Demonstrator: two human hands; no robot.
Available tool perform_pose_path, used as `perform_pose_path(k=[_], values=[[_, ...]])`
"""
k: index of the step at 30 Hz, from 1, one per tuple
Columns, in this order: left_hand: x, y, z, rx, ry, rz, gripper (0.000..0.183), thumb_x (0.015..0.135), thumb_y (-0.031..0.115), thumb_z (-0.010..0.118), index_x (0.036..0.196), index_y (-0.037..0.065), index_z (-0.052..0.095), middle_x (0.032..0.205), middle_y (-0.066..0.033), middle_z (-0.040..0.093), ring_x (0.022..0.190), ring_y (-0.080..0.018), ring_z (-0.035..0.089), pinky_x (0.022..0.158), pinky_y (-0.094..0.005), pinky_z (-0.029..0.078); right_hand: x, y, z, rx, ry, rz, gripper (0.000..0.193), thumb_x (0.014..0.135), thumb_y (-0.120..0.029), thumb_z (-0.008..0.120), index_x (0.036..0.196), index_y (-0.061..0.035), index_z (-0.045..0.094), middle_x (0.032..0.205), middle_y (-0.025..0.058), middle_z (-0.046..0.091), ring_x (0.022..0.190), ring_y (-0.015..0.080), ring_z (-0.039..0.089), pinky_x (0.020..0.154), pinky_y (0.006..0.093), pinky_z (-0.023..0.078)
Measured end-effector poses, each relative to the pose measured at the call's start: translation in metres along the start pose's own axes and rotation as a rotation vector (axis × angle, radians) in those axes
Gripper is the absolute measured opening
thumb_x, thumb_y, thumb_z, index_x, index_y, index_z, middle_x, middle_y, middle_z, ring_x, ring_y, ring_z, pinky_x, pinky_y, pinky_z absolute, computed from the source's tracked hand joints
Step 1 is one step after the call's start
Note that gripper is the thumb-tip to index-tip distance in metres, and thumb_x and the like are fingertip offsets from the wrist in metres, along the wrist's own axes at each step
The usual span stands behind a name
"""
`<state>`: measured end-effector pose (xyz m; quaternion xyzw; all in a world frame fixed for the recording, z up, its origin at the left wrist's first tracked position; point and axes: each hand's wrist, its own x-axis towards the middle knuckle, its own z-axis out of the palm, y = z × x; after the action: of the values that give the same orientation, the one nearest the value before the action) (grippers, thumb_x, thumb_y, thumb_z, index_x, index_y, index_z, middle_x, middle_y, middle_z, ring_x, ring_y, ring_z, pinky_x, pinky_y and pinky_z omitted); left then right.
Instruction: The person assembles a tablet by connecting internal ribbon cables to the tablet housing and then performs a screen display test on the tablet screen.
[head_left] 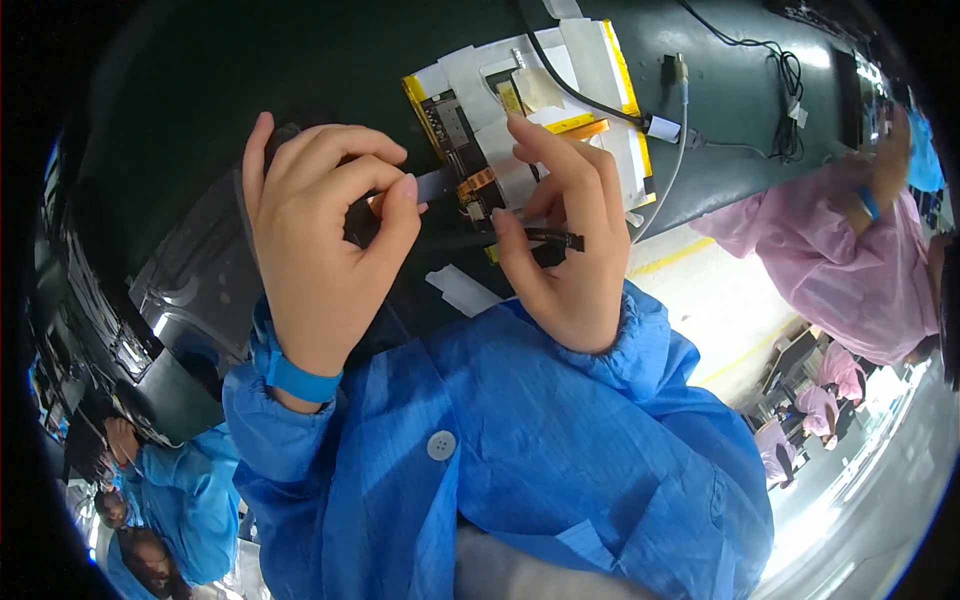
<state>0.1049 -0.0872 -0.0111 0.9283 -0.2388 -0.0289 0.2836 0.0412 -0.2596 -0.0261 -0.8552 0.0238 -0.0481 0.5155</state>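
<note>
My left hand (330,215) pinches thumb and index together on the end of a flat ribbon cable (435,186), which runs towards a dark circuit board (455,135). The board lies along the left side of an opened flat device (490,150) with white tape and yellow edges. My right hand (575,225) is over the device's lower part, its index finger and thumb apart. Its thumb tip is near the board's lower end, and the other fingers curl. A short black lead (555,238) crosses beside the thumb; I cannot tell whether it is gripped.
A black cable (570,85) crosses the device and meets a white plug (662,128). A grey cable (684,110) and a coiled black cord (790,90) lie on the dark table (250,60). White strips (462,290) sit near my body. A person in pink (820,250) is at right.
</note>
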Motion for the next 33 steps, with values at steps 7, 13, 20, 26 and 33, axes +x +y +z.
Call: perform_pose_path(k=[7, 13, 20, 26, 33], values=[[-0.003, 0.000, 0.005, 0.127, 0.031, -0.023, 0.010, 0.073, 0.012, 0.065, 0.063, 0.009, 0.061, 0.104, -0.0026, 0.064, 0.104, -0.0235, 0.055, 0.109, -0.0486, 0.023, 0.002, 0.005, 0.000, -0.075, -0.012, -0.031, 0.060, 0.066, 0.006, 0.066, 0.122, -0.0067, 0.052, 0.106, 0.0153, 0.050, 0.089, 0.0307, 0.056, 0.074, 0.0337, 0.049], [-0.006, -0.003, 0.005, 0.120, 0.036, -0.035, 0.009, 0.072, 0.011, 0.065, 0.063, 0.009, 0.063, 0.111, -0.0027, 0.063, 0.110, -0.0244, 0.053, 0.109, -0.0489, 0.023, 0.003, 0.005, 0.000, -0.092, -0.016, -0.034, 0.058, 0.066, 0.005, 0.066, 0.121, -0.0068, 0.052, 0.107, 0.0149, 0.050, 0.089, 0.0307, 0.056, 0.074, 0.0334, 0.048], [-0.009, -0.002, 0.004, 0.222, -0.023, -0.034, 0.007, 0.080, 0.012, 0.060, 0.075, 0.011, 0.065, 0.121, -0.0005, 0.059, 0.117, -0.0206, 0.050, 0.111, -0.0484, 0.020, 0.003, 0.003, 0.001, -0.088, -0.019, -0.008, 0.053, 0.067, 0.005, 0.066, 0.117, -0.0069, 0.056, 0.106, 0.0144, 0.050, 0.088, 0.0281, 0.056, 0.074, 0.0338, 0.048], [-0.007, 0.007, -0.016, 0.047, -0.026, 0.046, 0.009, 0.081, 0.011, 0.058, 0.078, 0.013, 0.066, 0.111, -0.0031, 0.062, 0.118, -0.0252, 0.050, 0.111, -0.0504, 0.019, 0.008, -0.001, -0.005, -0.016, -0.060, -0.036, 0.030, 0.074, -0.003, 0.068, 0.103, -0.0058, 0.063, 0.103, 0.0136, 0.050, 0.086, 0.0246, 0.057, 0.074, 0.0323, 0.047], [-0.002, 0.021, -0.024, 0.031, -0.044, 0.071, 0.006, 0.079, 0.011, 0.061, 0.078, 0.013, 0.066, 0.097, -0.0031, 0.065, 0.116, -0.0252, 0.051, 0.111, -0.0518, 0.016, 0.017, -0.007, -0.008, 0.170, -0.104, -0.108, 0.008, 0.076, -0.003, 0.066, 0.082, -0.0001, 0.062, 0.090, 0.0099, 0.053, 0.079, 0.0182, 0.054, 0.069, 0.0260, 0.043]])
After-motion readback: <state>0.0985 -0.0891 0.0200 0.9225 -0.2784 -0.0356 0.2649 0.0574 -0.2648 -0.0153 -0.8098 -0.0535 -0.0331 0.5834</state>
